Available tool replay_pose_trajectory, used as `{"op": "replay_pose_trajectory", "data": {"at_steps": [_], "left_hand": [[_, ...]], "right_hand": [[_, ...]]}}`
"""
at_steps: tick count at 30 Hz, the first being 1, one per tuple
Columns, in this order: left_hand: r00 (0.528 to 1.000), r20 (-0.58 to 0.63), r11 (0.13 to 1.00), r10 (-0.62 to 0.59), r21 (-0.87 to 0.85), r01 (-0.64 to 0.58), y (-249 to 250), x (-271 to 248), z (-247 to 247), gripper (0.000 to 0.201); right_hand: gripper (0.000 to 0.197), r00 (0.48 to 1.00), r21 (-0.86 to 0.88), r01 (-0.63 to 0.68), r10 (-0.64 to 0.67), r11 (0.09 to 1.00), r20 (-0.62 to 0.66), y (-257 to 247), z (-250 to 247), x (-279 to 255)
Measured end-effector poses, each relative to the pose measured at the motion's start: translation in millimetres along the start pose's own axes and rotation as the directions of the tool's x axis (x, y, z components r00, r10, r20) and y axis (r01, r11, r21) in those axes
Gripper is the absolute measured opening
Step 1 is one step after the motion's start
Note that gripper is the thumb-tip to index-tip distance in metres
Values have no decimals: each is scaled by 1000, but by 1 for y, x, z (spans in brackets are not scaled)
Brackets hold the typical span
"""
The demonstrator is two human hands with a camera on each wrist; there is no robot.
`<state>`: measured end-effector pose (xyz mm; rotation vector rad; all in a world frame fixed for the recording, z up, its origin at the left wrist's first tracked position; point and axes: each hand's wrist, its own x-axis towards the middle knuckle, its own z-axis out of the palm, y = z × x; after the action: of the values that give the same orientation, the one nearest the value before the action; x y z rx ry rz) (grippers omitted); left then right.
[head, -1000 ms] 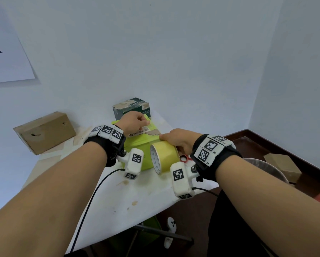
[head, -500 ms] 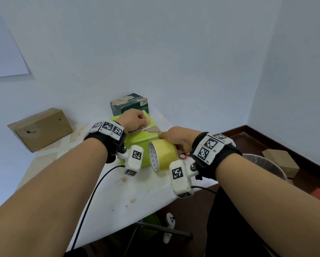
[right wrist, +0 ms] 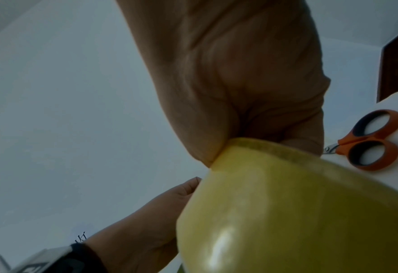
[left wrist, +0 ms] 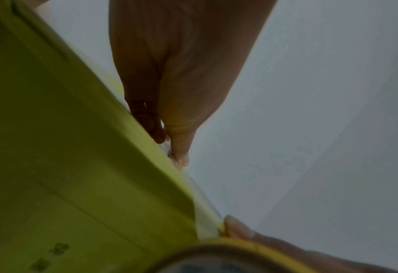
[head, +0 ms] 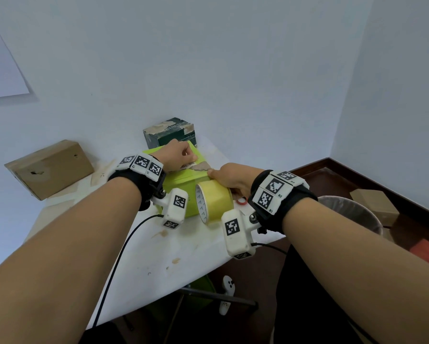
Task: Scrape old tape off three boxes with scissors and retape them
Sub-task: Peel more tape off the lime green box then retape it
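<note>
Near the far left corner of the white table (head: 144, 256), a brown cardboard box (head: 49, 167) against the wall. Toward the far edge, a dark green box (head: 170, 132) with torn tape on top. Just in front of it, a lime-green box (head: 181, 180); left hand (head: 177, 157) resting on its top, fingertips and thumb pressing the tape end down onto it. Right of that, the right hand (head: 229, 178) curled round a yellow tape roll (head: 214, 202), held against the green box's near side. Beside the right edge, orange-handled scissors (right wrist: 370, 139) lying flat on the table. Off the table at right, a bin (head: 352, 214).
</note>
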<state>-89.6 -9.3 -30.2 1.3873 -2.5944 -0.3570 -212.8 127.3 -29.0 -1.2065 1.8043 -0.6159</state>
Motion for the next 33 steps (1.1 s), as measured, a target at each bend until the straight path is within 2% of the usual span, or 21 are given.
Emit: {"op": "replay_pose_trajectory", "data": {"at_steps": [6, 10, 15, 17, 19, 21, 23, 27, 30, 33], "left_hand": [[999, 48, 1000, 2, 3, -2, -4, 2, 1, 22], [998, 56, 999, -37, 8, 37, -5, 0, -1, 30], [995, 82, 998, -56, 7, 55, -5, -1, -6, 16], [992, 107, 996, -68, -45, 73, -9, -2, -7, 10], [985, 156, 981, -69, -168, 96, -11, -5, -10, 8], [982, 189, 954, -19, -291, 74, -10, -12, -13, 17], [983, 179, 939, 47, -343, 18, -8, -21, -12, 26], [993, 82, 987, 82, -148, -70, -9, -32, -2, 38], [992, 79, 994, 103, 32, -105, -8, -36, 2, 44], [990, 64, 988, 122, 84, -127, -5, -38, 9, 48]], "right_hand": [[42, 1000, -27, 8, -8, 1000, 3, 2, -1, 4], [42, 1000, -22, 14, -14, 1000, 6, 2, 0, 2], [42, 1000, -20, 5, -5, 1000, 8, 1, 0, 5], [42, 1000, -17, 1, -1, 1000, 11, 1, 0, 8], [42, 1000, -16, -7, 7, 1000, 11, 1, 1, 10], [42, 1000, -26, -8, 8, 1000, 5, 1, 1, 9], [42, 1000, -29, -4, 4, 1000, -4, 2, 1, 9], [40, 1000, -9, -2, 2, 1000, -15, 3, 2, 8], [41, 1000, -24, 9, -9, 1000, -29, 4, 2, 7], [42, 999, -37, 10, -12, 999, -42, 6, 1, 7]]}}
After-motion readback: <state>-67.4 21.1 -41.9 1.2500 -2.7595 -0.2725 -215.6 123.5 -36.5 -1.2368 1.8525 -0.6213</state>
